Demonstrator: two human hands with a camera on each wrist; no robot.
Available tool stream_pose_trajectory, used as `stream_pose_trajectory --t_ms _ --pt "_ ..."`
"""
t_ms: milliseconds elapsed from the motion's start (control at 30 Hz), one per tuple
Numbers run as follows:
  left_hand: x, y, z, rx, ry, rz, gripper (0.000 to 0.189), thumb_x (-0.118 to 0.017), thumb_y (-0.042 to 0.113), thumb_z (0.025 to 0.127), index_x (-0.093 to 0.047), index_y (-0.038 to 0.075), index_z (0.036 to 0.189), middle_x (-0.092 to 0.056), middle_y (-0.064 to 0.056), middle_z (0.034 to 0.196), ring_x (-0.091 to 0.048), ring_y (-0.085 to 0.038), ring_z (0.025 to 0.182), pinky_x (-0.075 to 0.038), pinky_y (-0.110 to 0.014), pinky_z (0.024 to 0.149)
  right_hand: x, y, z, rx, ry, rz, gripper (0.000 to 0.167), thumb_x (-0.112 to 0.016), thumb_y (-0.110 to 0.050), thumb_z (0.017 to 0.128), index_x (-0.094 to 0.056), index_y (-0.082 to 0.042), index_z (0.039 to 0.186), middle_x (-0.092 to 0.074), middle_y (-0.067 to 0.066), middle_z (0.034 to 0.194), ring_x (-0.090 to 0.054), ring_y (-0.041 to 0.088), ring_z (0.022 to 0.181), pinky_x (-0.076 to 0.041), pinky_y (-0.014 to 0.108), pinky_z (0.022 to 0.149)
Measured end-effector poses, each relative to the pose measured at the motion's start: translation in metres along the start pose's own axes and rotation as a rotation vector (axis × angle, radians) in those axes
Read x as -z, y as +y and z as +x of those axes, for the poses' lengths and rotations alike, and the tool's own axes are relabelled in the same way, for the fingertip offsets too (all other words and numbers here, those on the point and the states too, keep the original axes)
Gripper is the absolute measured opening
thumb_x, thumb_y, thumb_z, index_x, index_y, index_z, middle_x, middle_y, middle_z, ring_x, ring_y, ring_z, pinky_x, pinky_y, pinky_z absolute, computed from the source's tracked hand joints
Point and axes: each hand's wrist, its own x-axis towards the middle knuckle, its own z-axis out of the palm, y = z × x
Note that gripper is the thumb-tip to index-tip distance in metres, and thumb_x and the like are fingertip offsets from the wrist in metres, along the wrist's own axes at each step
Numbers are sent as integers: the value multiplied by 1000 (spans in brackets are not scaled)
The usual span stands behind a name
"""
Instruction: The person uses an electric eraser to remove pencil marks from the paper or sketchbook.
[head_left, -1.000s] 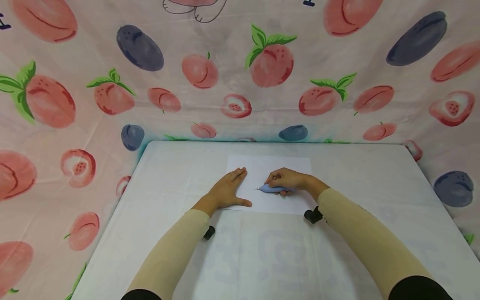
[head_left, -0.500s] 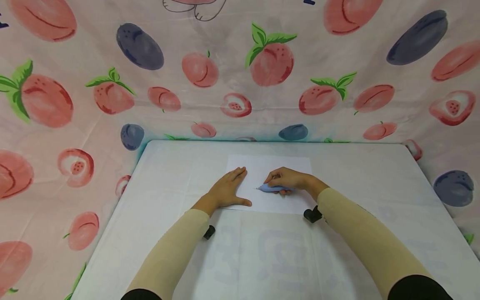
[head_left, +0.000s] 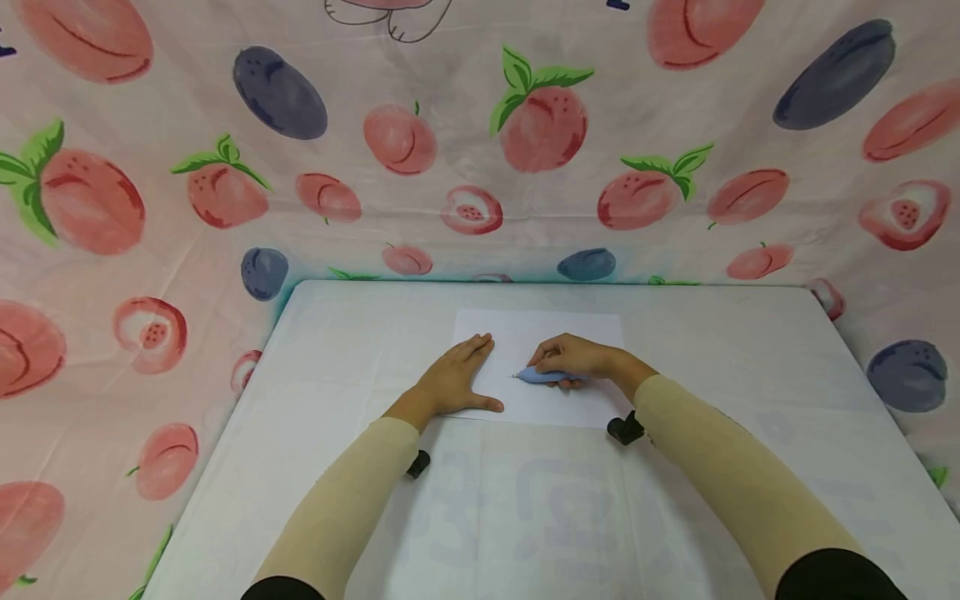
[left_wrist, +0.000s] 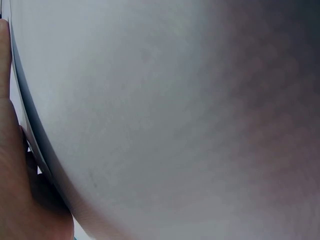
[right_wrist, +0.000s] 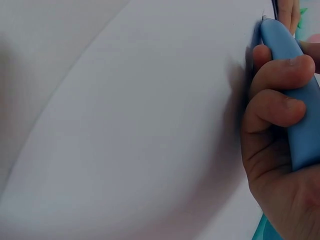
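A white sheet of paper (head_left: 532,408) lies near the far side of the white table. My left hand (head_left: 454,379) rests flat on its left part, fingers straight and thumb spread out. With curled fingers my right hand (head_left: 576,357) grips a blue, tapered pen-like tool (head_left: 542,377) low over the paper, its thin tip pointing left. In the right wrist view, several fingers of the right hand (right_wrist: 272,112) wrap round the thick body of the blue tool (right_wrist: 280,37). The left wrist view catches only part of the left hand (left_wrist: 15,185) at its left edge.
The white table (head_left: 360,342) spreads out on all sides of the paper. Behind and beside it hangs a pink cloth (head_left: 450,75) printed with peaches and dark blue fruit. Small black devices (head_left: 625,429) sit under the wrists, below beige sleeves (head_left: 720,450).
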Motion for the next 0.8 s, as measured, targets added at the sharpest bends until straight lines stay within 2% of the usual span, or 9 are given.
stream_pose_trajectory --t_ms 800 --pt "-1 -1 0 1 4 2 118 -60 81 74 -11 17 160 -7 4 166 -7 -16 153 -15 -36 124 4 2 -1 -8 -33 -18 25 -56 -21 100 -67 -8 118 -58 4 67 -47 12 48 -40 23 47"
